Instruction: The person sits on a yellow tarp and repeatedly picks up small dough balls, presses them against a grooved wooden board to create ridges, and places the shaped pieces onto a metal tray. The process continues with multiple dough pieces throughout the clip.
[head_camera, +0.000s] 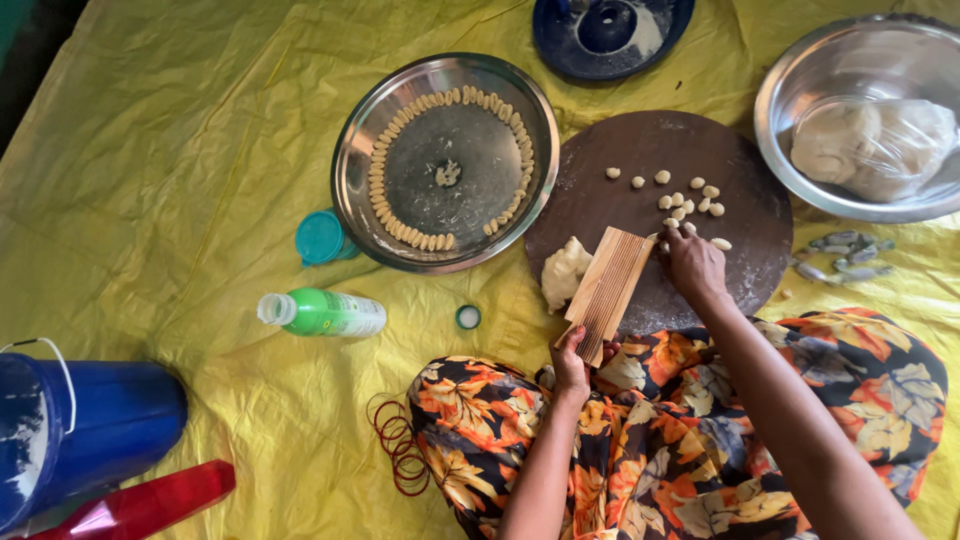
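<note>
My left hand (571, 362) grips the near end of a ridged wooden board (607, 291) that leans on a round dark wooden board (620, 150). My right hand (692, 262) rests on the round board just right of the ridged one, fingertips touching a small dough piece among several small dough balls (682, 197). A larger dough lump (563, 271) lies left of the ridged board. A steel plate (350, 160) beyond it holds several shaped dough pieces laid in a ring.
A steel bowl (790, 70) at top right holds wrapped dough. A green bottle (325, 313) lies open beside its small cap (467, 317) and a teal lid (319, 237). Blue bucket (100, 420), red object (150, 505), red rubber bands (398, 445), blue dish (610, 30), yellow sheet underneath.
</note>
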